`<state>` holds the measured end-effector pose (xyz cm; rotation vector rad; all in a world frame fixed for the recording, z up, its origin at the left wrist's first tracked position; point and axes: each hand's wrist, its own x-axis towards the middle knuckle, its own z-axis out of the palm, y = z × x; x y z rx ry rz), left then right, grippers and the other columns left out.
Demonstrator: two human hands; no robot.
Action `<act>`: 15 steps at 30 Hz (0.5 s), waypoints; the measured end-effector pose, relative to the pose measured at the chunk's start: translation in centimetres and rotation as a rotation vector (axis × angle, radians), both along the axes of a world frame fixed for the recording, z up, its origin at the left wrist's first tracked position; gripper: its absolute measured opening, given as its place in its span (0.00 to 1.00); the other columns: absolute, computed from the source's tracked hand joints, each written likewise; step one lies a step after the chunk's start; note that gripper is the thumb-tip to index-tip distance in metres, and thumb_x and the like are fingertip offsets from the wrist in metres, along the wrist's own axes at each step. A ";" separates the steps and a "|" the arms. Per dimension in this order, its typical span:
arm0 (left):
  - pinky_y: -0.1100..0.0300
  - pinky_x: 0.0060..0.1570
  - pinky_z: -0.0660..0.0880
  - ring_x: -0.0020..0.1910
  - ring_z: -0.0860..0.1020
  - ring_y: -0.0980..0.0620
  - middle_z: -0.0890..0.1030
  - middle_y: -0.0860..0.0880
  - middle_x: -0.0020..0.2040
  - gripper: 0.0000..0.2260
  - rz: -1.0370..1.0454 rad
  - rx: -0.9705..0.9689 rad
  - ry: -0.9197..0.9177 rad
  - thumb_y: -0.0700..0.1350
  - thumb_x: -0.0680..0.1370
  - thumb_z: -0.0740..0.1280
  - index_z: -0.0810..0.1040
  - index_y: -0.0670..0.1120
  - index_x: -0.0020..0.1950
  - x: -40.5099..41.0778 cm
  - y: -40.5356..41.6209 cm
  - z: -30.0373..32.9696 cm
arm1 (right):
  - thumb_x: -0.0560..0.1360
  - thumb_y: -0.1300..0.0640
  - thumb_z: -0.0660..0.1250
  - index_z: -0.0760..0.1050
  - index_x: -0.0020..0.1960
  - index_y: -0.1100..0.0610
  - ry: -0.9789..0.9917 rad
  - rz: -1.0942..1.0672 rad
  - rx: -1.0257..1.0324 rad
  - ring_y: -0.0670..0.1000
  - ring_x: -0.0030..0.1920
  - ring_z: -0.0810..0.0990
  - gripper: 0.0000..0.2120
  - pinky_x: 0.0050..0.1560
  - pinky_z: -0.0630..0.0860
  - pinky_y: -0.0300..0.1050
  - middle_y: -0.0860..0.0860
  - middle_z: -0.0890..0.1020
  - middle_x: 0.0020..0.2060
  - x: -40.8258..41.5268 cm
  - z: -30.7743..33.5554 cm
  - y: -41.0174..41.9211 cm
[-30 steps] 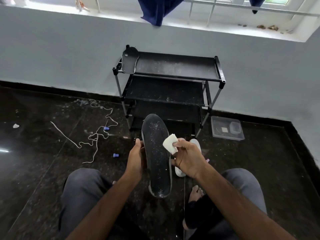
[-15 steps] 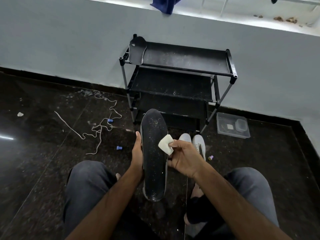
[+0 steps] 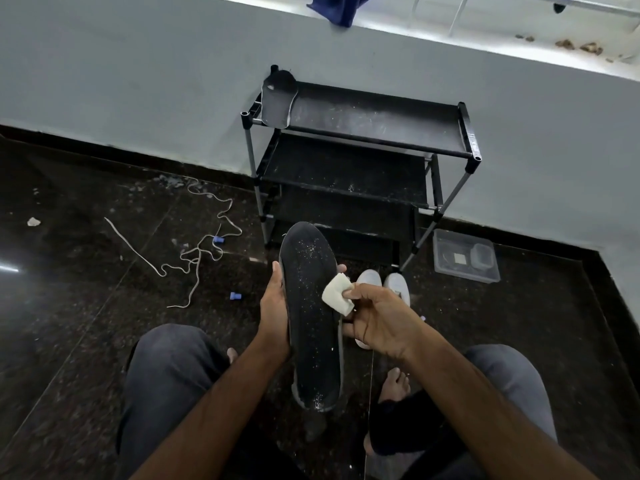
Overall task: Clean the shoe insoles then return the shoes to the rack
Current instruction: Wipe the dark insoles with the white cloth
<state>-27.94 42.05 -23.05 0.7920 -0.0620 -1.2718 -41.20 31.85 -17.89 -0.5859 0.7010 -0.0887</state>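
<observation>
Since the earlier frame: white cloth pad [image 3: 337, 296] shifted slightly lower along the right edge of the dark insole [image 3: 311, 317]; both white shoes [image 3: 382, 289] now exposed beyond the right hand, where only one tip showed before.

Insole: held upright-lengthwise between the knees, toe end far, heel end near, surface speckled with pale dust. Left hand [image 3: 275, 313]: wrapped round the left edge of the insole, fingers behind it, one fingertip showing past the right edge. Right hand [image 3: 375, 320]: thumb and fingers pinching the folded cloth pad, pad pressed against the right side of the insole at mid-length.

White shoes: side by side on the dark floor [image 3: 86, 334], just beyond the right hand, near the foot of the shoe rack [image 3: 360, 157]. Shoe rack: black, tiered, against the far wall. Second insole [image 3: 278, 100]: lying at the left end of the top shelf, overhanging the front rail.

White cord [image 3: 194, 251]: tangled on the floor to the left, with small blue pieces [image 3: 235, 296] nearby. Clear plastic box [image 3: 465, 259]: on the floor right of the rack. Blue cloth [image 3: 337, 8]: hanging from the far window sill.
</observation>
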 end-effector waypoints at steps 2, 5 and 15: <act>0.44 0.71 0.72 0.74 0.69 0.36 0.71 0.34 0.74 0.38 0.010 0.008 0.024 0.66 0.83 0.45 0.67 0.37 0.76 0.1 0.0 0.2 | 0.77 0.65 0.60 0.72 0.64 0.67 0.009 0.017 0.001 0.59 0.53 0.82 0.17 0.52 0.83 0.57 0.63 0.79 0.56 0.0 -0.1 -0.2; 0.44 0.69 0.72 0.72 0.72 0.36 0.72 0.33 0.73 0.38 0.021 -0.006 0.036 0.66 0.83 0.46 0.71 0.36 0.73 0.1 0.2 0.6 | 0.77 0.64 0.62 0.74 0.63 0.66 0.070 0.046 -0.057 0.58 0.55 0.81 0.16 0.55 0.81 0.58 0.62 0.79 0.57 -0.2 0.0 -1.0; 0.38 0.53 0.81 0.55 0.84 0.38 0.83 0.36 0.61 0.35 0.060 0.084 0.083 0.66 0.82 0.48 0.88 0.43 0.52 0.7 -0.4 1.1 | 0.78 0.66 0.66 0.81 0.53 0.55 0.187 0.047 -1.519 0.48 0.44 0.84 0.10 0.45 0.84 0.50 0.48 0.82 0.49 3.3 2.2 -3.8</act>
